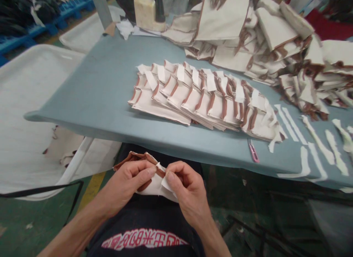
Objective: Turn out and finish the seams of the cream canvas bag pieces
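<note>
Above my lap I hold a cream fabric piece with brown edging [154, 186]. My left hand [135, 178] pinches its brown edge between thumb and fingertips. Close beside it, my right hand [186, 183] is closed on the same piece near its upper right, and a white strip [168, 185] shows under the right fingers. A small white tip sticks up between the two hands. How the strip and the edge meet is partly covered by my fingers.
On the blue-grey table [82, 98] lies an overlapping row of similar fabric pieces [204, 102]. A pink snipper [253, 151] and loose white strips [317, 139] are near the front edge. Behind is a large heap of pieces [223, 17]. White bins [24, 84] stand left.
</note>
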A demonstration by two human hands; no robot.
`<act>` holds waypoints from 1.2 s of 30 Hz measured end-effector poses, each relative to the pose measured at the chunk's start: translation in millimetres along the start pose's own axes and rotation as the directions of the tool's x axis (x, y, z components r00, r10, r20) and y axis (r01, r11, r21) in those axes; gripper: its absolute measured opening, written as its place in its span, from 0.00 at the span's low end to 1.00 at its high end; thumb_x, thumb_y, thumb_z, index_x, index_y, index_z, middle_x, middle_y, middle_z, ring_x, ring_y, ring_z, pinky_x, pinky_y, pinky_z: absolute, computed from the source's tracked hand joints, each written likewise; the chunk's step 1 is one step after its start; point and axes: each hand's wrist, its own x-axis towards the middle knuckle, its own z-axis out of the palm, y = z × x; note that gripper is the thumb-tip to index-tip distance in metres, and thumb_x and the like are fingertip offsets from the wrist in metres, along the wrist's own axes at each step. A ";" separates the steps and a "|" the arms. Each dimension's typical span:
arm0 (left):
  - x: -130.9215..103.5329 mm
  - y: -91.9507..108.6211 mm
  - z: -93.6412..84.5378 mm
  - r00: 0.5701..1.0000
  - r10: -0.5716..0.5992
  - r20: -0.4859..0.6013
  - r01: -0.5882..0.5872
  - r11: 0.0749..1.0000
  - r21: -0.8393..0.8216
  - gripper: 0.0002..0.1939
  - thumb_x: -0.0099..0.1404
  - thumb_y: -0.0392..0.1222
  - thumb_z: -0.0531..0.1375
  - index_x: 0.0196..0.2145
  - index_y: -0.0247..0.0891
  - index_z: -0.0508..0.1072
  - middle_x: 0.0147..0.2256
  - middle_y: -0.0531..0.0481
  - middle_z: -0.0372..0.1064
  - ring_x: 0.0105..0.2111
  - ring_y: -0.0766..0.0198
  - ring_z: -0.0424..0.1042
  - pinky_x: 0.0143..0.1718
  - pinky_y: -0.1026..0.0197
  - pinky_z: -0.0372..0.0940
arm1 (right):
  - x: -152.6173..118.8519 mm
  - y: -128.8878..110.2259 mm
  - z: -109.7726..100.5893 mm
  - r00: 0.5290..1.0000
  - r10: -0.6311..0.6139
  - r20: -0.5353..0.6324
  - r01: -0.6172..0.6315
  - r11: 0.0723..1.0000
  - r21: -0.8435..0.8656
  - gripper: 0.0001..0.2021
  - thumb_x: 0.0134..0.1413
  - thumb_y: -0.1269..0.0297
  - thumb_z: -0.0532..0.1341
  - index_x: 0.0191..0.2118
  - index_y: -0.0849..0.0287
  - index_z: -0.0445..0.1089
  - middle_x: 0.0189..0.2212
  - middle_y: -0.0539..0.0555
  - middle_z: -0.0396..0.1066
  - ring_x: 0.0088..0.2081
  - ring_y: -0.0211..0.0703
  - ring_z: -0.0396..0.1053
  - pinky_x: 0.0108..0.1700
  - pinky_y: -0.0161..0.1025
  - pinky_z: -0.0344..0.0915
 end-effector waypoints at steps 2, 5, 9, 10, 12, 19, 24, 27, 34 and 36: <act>1.1 2.7 0.1 0.999 0.034 0.022 -0.034 0.999 -0.002 0.30 0.71 0.69 0.64 0.31 0.36 0.75 0.25 0.59 0.55 0.25 0.68 0.50 0.26 0.65 0.48 | -0.5 -6.5 0.5 0.997 -0.080 -0.011 0.079 0.997 -0.014 0.10 0.67 0.56 0.68 0.37 0.57 0.77 0.34 0.50 0.74 0.32 0.39 0.65 0.34 0.36 0.60; 1.6 7.2 1.8 0.997 0.066 0.032 -0.066 0.998 0.007 0.29 0.72 0.67 0.63 0.31 0.36 0.75 0.26 0.57 0.57 0.25 0.67 0.51 0.26 0.65 0.49 | 0.7 -15.3 2.2 0.980 -0.198 -0.017 0.197 0.980 -0.036 0.08 0.69 0.60 0.68 0.37 0.56 0.78 0.38 0.52 0.77 0.37 0.41 0.70 0.39 0.38 0.64; 2.1 11.3 5.5 0.999 0.054 -0.002 -0.053 0.998 0.038 0.28 0.71 0.67 0.63 0.32 0.36 0.76 0.25 0.57 0.57 0.25 0.66 0.52 0.26 0.64 0.50 | 3.7 -20.7 6.8 0.946 -0.315 -0.074 0.307 0.947 -0.098 0.06 0.69 0.64 0.67 0.37 0.55 0.78 0.38 0.52 0.79 0.38 0.41 0.74 0.38 0.37 0.65; 2.4 12.1 6.2 0.999 0.052 -0.006 -0.051 0.998 0.041 0.28 0.71 0.66 0.62 0.32 0.36 0.76 0.26 0.57 0.57 0.25 0.66 0.52 0.26 0.65 0.50 | 4.4 -21.1 8.0 0.938 -0.335 -0.089 0.326 0.939 -0.110 0.06 0.69 0.65 0.67 0.37 0.55 0.78 0.38 0.52 0.79 0.38 0.41 0.74 0.38 0.37 0.66; 2.6 13.9 7.2 0.998 0.060 -0.010 -0.059 0.997 0.043 0.26 0.71 0.65 0.62 0.33 0.36 0.76 0.26 0.57 0.58 0.25 0.66 0.53 0.26 0.65 0.51 | 5.5 -21.1 10.3 0.927 -0.360 -0.103 0.347 0.930 -0.126 0.06 0.68 0.66 0.68 0.37 0.56 0.78 0.38 0.52 0.79 0.38 0.42 0.75 0.38 0.37 0.67; 1.6 20.1 9.4 0.982 0.186 -0.031 -0.184 0.981 0.054 0.21 0.72 0.53 0.62 0.26 0.38 0.72 0.24 0.58 0.56 0.24 0.68 0.52 0.24 0.66 0.51 | 8.8 -15.0 17.0 0.904 -0.416 -0.096 0.383 0.889 -0.250 0.06 0.68 0.68 0.66 0.37 0.55 0.77 0.37 0.52 0.80 0.38 0.43 0.76 0.38 0.38 0.67; 2.6 13.4 8.1 0.983 0.174 -0.050 -0.173 0.984 0.035 0.20 0.72 0.53 0.63 0.27 0.37 0.75 0.25 0.57 0.59 0.25 0.68 0.54 0.25 0.66 0.52 | 8.9 -8.3 20.0 0.912 -0.399 -0.096 0.360 0.890 -0.278 0.05 0.69 0.67 0.65 0.38 0.56 0.77 0.36 0.51 0.80 0.37 0.43 0.77 0.39 0.38 0.69; 3.0 6.1 6.3 0.990 0.130 -0.045 -0.131 0.991 -0.028 0.21 0.73 0.57 0.64 0.31 0.36 0.78 0.27 0.57 0.60 0.26 0.67 0.55 0.25 0.66 0.52 | 8.6 -5.8 20.2 0.923 -0.374 -0.089 0.341 0.903 -0.261 0.06 0.69 0.66 0.64 0.38 0.56 0.76 0.35 0.51 0.80 0.36 0.43 0.76 0.38 0.39 0.69; 1.1 1.6 4.0 0.994 0.097 -0.054 -0.100 0.993 -0.056 0.23 0.72 0.61 0.66 0.33 0.36 0.79 0.27 0.56 0.59 0.26 0.67 0.53 0.26 0.66 0.51 | 10.7 -7.4 19.4 0.916 -0.394 -0.071 0.362 0.891 -0.273 0.05 0.69 0.67 0.64 0.38 0.56 0.76 0.36 0.52 0.81 0.36 0.43 0.77 0.39 0.39 0.70; 1.4 1.5 3.6 0.994 0.098 -0.057 -0.101 0.994 -0.052 0.23 0.71 0.60 0.66 0.32 0.36 0.78 0.27 0.56 0.60 0.26 0.66 0.54 0.26 0.65 0.52 | 11.4 -8.7 18.9 0.918 -0.393 -0.054 0.362 0.887 -0.288 0.05 0.68 0.67 0.63 0.38 0.56 0.76 0.36 0.52 0.80 0.36 0.43 0.77 0.40 0.39 0.71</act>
